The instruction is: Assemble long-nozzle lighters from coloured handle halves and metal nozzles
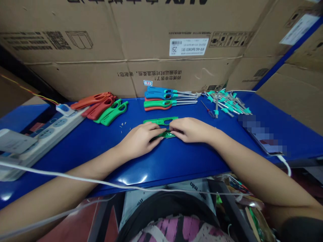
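Near the middle of the blue table, my left hand (142, 139) and my right hand (191, 130) meet over a green plastic handle half (168, 135). Fingers of both hands are closed on it, the left at its left part and the right at its right end. Small parts inside it are mostly hidden by the fingertips. Just behind lies another green handle half (158, 121), close to the fingers. Tiny pins (122, 124) are scattered to the left of my left hand.
Assembled lighters (157, 104) lie at the back, red and green shells (101, 107) back left, metal tubes with teal parts (229, 104) back right. A screwdriver (208, 110), phone (262, 137) and power strip (50, 134) are around. A white cable (88, 180) crosses in front.
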Action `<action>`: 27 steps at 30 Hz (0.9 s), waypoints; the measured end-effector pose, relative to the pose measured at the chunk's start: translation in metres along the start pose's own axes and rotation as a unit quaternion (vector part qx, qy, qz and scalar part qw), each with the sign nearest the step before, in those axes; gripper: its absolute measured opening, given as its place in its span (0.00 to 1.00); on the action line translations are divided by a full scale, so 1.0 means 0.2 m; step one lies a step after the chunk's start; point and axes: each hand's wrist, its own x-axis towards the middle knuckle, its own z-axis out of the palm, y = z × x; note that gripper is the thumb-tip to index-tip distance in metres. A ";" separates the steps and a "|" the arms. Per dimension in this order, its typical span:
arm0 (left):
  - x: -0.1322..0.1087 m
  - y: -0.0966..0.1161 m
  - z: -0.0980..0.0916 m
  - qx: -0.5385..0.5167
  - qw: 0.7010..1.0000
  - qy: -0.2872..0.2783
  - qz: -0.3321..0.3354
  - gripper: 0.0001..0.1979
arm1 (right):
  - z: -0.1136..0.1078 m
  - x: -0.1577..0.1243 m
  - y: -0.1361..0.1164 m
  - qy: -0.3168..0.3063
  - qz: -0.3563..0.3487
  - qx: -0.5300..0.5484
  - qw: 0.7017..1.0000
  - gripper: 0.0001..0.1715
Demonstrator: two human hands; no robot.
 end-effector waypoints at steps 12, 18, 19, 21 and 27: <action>0.00 0.01 0.00 0.048 0.998 -0.021 0.020 0.16 | 0.01 0.01 0.01 -0.014 0.019 0.036 0.999 0.07; 0.00 0.01 0.00 0.033 0.999 -0.016 0.010 0.16 | 0.01 0.01 0.02 -0.022 0.015 0.060 0.998 0.08; 0.00 0.01 0.00 0.025 1.000 -0.013 0.008 0.16 | 0.01 0.01 0.03 -0.022 0.014 0.063 0.998 0.08; 0.00 0.01 0.00 0.011 1.000 -0.010 0.004 0.16 | 0.01 0.01 0.03 -0.023 0.012 0.068 0.997 0.08; 0.00 0.00 0.01 0.005 1.000 -0.019 0.006 0.15 | 0.02 0.01 0.04 -0.024 0.017 0.074 0.997 0.08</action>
